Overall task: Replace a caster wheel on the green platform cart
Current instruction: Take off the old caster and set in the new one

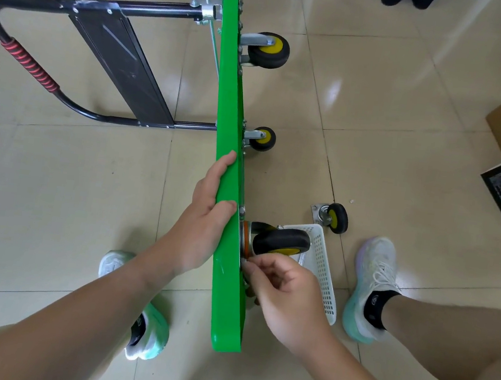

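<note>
Here, green platform cart (234, 156) on edge on the floor (83, 201); left hand (208, 213) grips its rim, fingers pressed together; right hand (281, 288) pinches a small fastener (244, 263) beside the mounted caster wheel (280, 241)

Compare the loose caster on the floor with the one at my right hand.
The loose caster lies on the tiles, detached; the near caster sits against the green platform. The loose caster's plate is bare; the near caster's is pinched by the right hand. Both have black tyres, yellow hubs.
</note>
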The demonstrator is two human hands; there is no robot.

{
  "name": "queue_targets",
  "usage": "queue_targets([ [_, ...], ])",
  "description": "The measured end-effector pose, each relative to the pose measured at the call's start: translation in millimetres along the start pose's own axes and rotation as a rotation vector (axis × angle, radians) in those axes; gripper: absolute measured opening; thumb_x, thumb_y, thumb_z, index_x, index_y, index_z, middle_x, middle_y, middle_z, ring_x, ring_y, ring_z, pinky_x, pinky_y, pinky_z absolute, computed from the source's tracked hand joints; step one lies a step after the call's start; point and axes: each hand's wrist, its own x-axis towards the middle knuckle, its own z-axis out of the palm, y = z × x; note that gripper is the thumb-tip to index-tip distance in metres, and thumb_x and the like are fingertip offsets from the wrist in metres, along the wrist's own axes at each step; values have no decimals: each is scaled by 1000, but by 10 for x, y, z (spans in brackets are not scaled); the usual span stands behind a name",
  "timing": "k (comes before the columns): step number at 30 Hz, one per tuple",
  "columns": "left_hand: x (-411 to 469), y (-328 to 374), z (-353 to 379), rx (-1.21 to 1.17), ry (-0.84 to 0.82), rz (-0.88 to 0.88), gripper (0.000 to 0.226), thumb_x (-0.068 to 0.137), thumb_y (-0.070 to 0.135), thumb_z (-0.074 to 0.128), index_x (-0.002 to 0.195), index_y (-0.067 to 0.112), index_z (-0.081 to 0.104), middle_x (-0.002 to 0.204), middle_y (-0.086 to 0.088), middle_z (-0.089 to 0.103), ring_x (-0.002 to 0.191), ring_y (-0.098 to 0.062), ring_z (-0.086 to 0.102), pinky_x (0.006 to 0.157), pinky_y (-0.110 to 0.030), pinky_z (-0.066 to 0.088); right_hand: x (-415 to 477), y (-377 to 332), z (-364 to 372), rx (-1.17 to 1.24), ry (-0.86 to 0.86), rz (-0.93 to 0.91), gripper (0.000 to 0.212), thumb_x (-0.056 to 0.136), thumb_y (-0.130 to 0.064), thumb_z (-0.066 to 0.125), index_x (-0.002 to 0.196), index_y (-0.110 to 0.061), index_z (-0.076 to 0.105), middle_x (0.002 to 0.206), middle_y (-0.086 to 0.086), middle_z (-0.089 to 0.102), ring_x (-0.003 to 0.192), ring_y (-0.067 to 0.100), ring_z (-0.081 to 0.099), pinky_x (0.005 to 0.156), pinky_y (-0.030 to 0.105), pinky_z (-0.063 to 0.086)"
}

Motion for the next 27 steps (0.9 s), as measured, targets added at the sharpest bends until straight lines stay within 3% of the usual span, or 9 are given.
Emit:
queue_targets([
  [2,-3,-1,-3,-2,-6,3,74,77,47,41,145,71,22,155,8,37,135,-16,47,114,-52,40,-7,18,-11,-17,8,5,6,92,-23,70,90,-25,75,81,-1,74,76,14,68,67,24,52],
  [6,-2,4,0,2,0,4,72,84,37,40,146,69,21,154,8,37,133,-11,47,115,-49,40,-18,9,28,15,-25,-12,17,92,-14,70,97,-30,74,85,3,75,81,22,71,72,36,59],
  [9,-7,9,4,7,2,10,71,85,35,39,143,71,21,153,9,37,132,-11,47,114,-49,40,8,12,-8,-48,-21,-7,10,95,-26,66,93,-25,76,82,-1,75,78,18,71,69,35,56],
  [11,-5,6,1,5,1,9,70,85,36,39,143,71,21,153,9,38,131,-13,49,113,-50,42,16,18,-39,-119,-9,-20,20,97,-35,62,86,-24,75,76,0,73,74,19,68,67,39,55],
  [13,-4,5,-4,8,0,12,71,83,40,40,144,71,21,154,9,37,134,-13,47,115,-50,40,5,15,-24,-51,5,-11,12,96,-28,64,90,-25,75,79,1,74,75,21,69,66,35,55],
  [15,-2,6,-7,10,0,15,72,82,41,40,145,70,21,155,10,35,137,-12,44,117,-50,38,-7,16,16,12,-2,3,13,94,-17,68,96,-27,75,83,5,75,79,26,71,71,40,58],
  [18,-3,7,-2,14,-3,6,71,85,36,39,145,70,20,154,10,36,134,-11,47,115,-50,40,1,31,13,-22,-32,5,12,93,-21,69,95,-31,75,84,2,76,79,25,72,74,45,60],
  [23,-10,11,-6,12,-7,4,71,85,36,39,146,69,20,154,8,37,133,-13,48,114,-50,41,2,13,-20,27,-56,54,12,94,-17,67,101,-22,75,90,-2,77,84,17,73,72,28,56],
  [27,-17,14,-5,19,-6,11,70,86,35,39,145,70,20,154,11,35,131,-8,48,114,-47,41,8,37,1,-7,-50,47,9,95,-20,68,98,-22,76,86,1,77,82,22,73,76,40,60],
])
